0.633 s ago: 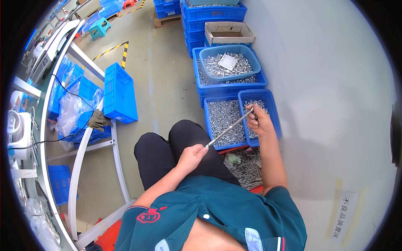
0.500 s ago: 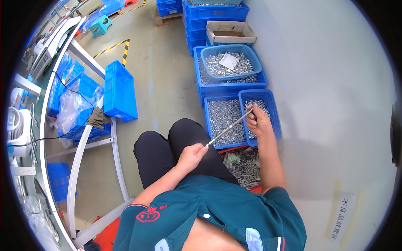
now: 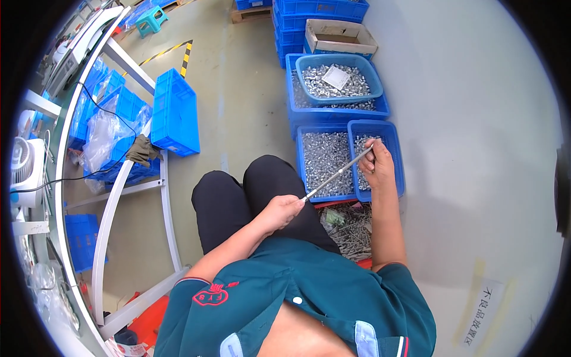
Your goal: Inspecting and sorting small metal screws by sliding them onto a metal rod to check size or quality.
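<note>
A long thin metal rod [image 3: 324, 185] slants up to the right between my hands, above my lap and the bins. A paler collar sits near its middle. My left hand [image 3: 282, 213] is closed around its lower end, over my thigh. The fingers of my right hand [image 3: 378, 164] pinch its upper end, above a narrow blue bin [image 3: 399, 172] of small metal parts. Left of that bin, a wider blue bin [image 3: 300, 156] holds many small silvery metal pieces [image 3: 324, 152]. Loose metal rods [image 3: 354, 238] lie in a red container below the bins.
Farther off, a light-blue basket [image 3: 378, 83] of metal parts rests on a larger blue bin [image 3: 292, 113]. Behind it are a white-walled box [image 3: 342, 46] and stacked blue crates. A wall [image 3: 464, 149] runs along the right. At left stand a white-framed workbench [image 3: 107, 250] and a tilted blue crate [image 3: 176, 113].
The view has shifted a little, so the bins appear slightly higher and farther right. Both hands keep their grip on the rod and appear slightly farther right.
</note>
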Demonstrator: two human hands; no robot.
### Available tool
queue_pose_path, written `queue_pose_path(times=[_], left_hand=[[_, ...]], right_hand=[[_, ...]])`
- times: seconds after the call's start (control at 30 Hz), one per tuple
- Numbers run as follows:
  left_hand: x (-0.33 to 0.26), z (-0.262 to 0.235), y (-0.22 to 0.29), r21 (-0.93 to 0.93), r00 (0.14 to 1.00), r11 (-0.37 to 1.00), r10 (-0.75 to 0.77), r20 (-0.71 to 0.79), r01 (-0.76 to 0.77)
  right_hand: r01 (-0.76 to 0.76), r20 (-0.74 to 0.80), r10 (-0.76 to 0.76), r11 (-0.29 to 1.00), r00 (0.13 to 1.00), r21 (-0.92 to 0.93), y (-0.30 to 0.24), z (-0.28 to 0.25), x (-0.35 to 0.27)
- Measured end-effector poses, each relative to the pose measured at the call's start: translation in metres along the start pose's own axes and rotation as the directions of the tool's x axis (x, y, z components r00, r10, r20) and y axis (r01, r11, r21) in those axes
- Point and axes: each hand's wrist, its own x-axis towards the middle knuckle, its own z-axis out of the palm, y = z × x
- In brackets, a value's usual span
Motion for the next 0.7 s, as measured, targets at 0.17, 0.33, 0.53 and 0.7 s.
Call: queue_pose_path(times=[0.17,0.33,0.53,0.7], left_hand=[[0.007,0.004,-0.009,0.371,0.942,0.905,0.288,-0.175,-0.208],[0.010,0.007,-0.013,0.737,0.779,0.625,0.585,-0.226,-0.257],[0.016,-0.005,-0.018,0.404,0.917,0.863,0.379,-0.123,-0.303],[0.014,-0.005,-0.017,0.358,0.936,0.896,0.326,-0.130,-0.262]], right_hand=[[-0.020,-0.138,-0.002,0.987,0.990,-0.161,0.001,0.004,0.001],[-0.048,-0.203,0.019,0.988,0.979,-0.144,0.000,0.009,0.002],[-0.118,-0.004,0.119,0.990,0.993,0.082,-0.006,-0.001,0.000],[-0.229,0.113,0.207,0.939,0.972,0.257,-0.002,-0.006,0.002]])
